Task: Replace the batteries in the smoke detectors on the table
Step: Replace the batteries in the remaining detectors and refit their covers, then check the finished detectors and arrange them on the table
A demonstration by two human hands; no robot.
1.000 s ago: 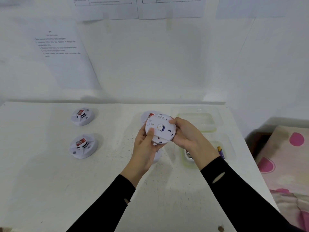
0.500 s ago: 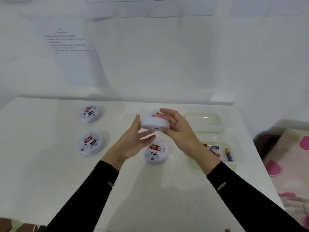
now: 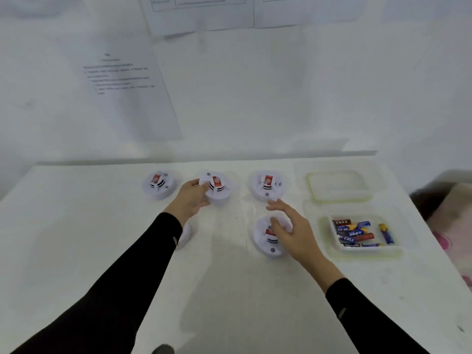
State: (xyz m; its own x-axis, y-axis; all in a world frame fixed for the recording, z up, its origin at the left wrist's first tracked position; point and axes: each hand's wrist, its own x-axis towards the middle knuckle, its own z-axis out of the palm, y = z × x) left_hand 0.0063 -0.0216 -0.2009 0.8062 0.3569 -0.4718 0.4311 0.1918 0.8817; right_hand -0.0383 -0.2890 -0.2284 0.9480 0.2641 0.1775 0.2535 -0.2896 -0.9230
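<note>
Toward the back of the desk (image 3: 102,238), in the middle of the frame, three smoke detectors stand in a row with their sensor side up: the left detector (image 3: 158,185), the middle detector (image 3: 220,190) and the right detector (image 3: 267,185). The left hand (image 3: 190,199) grips the middle detector by its left rim, fingers (image 3: 202,201) curled round the edge. Lower in the frame, the right hand (image 3: 293,232) is over the near detector (image 3: 270,246) with its own fingers spread and loose, holding nothing; I cannot tell whether they touch the casing. A fifth detector (image 3: 186,235) peeks out from behind the left forearm. At the right of the frame, the battery tray (image 3: 367,250) holds loose cells, and the empty tray (image 3: 309,185) sits above it.

My reading is that one unit is being set into the row and the next one chosen. The next move calls for the right hand to close on the near detector, lift it and turn it over to reach the battery cover.
</note>
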